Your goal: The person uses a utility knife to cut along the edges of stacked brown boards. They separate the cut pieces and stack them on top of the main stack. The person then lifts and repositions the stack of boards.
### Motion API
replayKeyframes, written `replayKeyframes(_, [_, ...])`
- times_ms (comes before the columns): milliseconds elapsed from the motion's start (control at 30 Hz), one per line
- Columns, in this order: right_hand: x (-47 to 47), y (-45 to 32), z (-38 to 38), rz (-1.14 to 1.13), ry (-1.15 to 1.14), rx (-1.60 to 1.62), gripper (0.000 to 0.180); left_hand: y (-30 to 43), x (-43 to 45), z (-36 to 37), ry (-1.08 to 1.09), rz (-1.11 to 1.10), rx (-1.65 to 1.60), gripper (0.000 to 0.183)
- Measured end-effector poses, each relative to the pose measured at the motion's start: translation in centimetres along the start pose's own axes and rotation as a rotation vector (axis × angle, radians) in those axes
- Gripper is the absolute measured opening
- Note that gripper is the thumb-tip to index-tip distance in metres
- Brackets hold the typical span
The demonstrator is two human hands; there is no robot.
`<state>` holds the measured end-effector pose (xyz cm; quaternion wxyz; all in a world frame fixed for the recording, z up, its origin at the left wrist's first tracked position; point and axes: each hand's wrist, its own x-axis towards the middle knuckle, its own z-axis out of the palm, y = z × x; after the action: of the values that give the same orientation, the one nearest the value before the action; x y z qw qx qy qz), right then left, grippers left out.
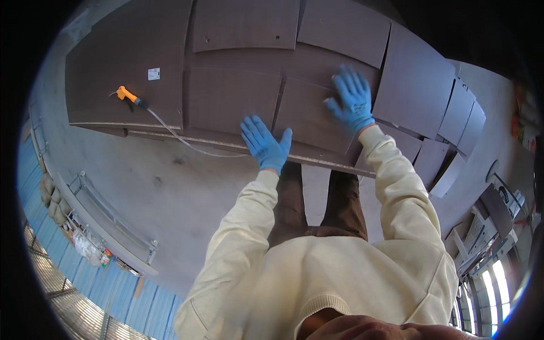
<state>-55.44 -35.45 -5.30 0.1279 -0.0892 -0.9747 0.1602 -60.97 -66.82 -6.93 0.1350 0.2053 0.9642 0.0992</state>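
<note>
Both of my hands wear blue gloves and are over dark brown boards laid out in front of me. My left hand [265, 142] rests with fingers spread at the near edge of one rectangular board [231, 100], close to its seam with a neighbouring board [312, 114]. Farther out on the right, my right hand [352, 100] is over that neighbouring board, fingers apart and slightly blurred; whether it touches the surface I cannot tell. Neither hand holds anything. An orange air blow gun [126, 94] lies on the large left board [127, 55].
A clear hose [187, 144] runs from the blow gun over the boards' near edge. The large left board bears a white label [154, 74]. More boards [414, 80] lie at the right, some overlapping. A metal rack [114, 221] stands on the concrete floor [182, 187] at left.
</note>
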Motion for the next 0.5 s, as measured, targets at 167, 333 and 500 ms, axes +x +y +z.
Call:
replayKeyframes(167, [8.9, 5.6, 2.4, 0.115, 0.079, -0.201, 0.072, 1.0, 0.7, -1.5, -0.074, -0.07, -0.005, 0.116])
replayKeyframes(333, [8.9, 6.5, 4.5, 0.067, -0.072, -0.206, 0.082, 2.7, 8.1, -4.2, 0.214, 0.16, -0.039, 0.102])
replayKeyframes(500, [7.4, 6.6, 3.9, 0.003, -0.141, -0.175, 0.083, 4.7, 22.3, -3.6, 0.201, 0.36, 0.023, 0.098])
